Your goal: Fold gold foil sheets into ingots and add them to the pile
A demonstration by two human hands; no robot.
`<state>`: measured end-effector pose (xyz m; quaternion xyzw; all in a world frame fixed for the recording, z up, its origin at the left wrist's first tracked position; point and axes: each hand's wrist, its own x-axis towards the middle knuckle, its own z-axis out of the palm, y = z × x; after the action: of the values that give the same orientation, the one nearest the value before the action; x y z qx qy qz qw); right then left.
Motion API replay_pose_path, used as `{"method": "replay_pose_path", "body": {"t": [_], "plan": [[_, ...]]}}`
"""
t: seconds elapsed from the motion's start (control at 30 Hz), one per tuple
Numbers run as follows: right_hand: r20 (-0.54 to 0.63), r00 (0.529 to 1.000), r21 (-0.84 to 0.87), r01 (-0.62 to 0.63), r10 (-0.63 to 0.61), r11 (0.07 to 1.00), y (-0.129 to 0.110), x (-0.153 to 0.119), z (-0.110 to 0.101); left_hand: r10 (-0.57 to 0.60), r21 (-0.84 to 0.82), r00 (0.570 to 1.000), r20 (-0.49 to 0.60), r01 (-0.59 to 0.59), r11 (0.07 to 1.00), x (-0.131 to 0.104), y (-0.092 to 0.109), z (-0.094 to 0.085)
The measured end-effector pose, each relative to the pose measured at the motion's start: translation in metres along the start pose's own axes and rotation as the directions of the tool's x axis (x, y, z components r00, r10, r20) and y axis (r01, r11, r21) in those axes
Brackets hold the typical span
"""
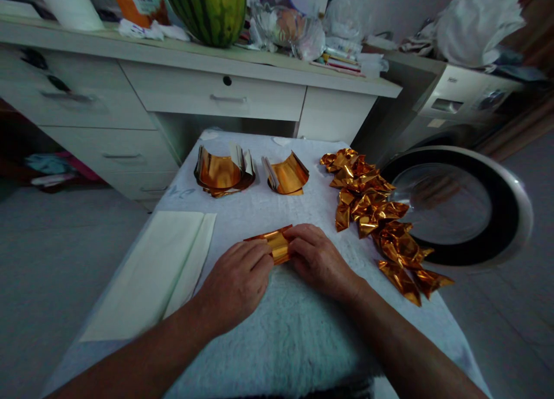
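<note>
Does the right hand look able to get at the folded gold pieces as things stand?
Probably yes. The folded gold pieces lie to the right of the right hand, with nothing visible standing between. It would likely need to let go of the gold sheet first.

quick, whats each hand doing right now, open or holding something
Left hand: closed, fingers on the left part of a gold foil piece.
Right hand: closed, holding the right end of the same piece.

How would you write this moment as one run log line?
left hand: on gold foil sheet, left end | right hand: on same sheet, right end | folded foil pieces: at right | white paper: at left
</note>
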<state>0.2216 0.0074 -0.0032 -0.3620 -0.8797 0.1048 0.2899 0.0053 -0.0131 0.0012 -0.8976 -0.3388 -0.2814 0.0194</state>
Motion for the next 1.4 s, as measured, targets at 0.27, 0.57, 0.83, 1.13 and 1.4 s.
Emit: {"method": "replay_pose_path", "body": {"t": [0.27, 0.57, 0.83, 1.13, 1.4], "plan": [[-0.148, 0.981, -0.089, -0.143, 0.129, 0.986, -0.004, -0.004, 0.006, 0.010, 0.077, 1.000, -0.029, -0.007, 0.997, -0.005, 0.002, 0.000], [-0.163, 0.980, 0.168, -0.083, 0.111, 0.982, -0.004, -0.001, -0.001, -0.137, -0.073, 0.983, -0.119, 0.129, 0.989, 0.003, 0.000, -0.001], [0.109, 0.987, 0.163, -0.139, 0.122, 0.977, 0.000, -0.002, -0.004, -0.098, -0.121, 0.993, 0.066, 0.105, 0.987, -0.003, -0.006, 0.006], [0.134, 0.981, 0.074, -0.154, 0.143, 0.985, 0.003, 0.000, -0.006, -0.301, -0.016, 0.909, 0.289, 0.319, 0.948, 0.001, -0.005, -0.004], [0.175, 0.941, 0.112, -0.311, 0.289, 0.944, 0.005, 0.003, -0.008, -0.348, -0.050, 0.878, 0.328, 0.385, 0.922, 0.001, -0.011, -0.002]]}}
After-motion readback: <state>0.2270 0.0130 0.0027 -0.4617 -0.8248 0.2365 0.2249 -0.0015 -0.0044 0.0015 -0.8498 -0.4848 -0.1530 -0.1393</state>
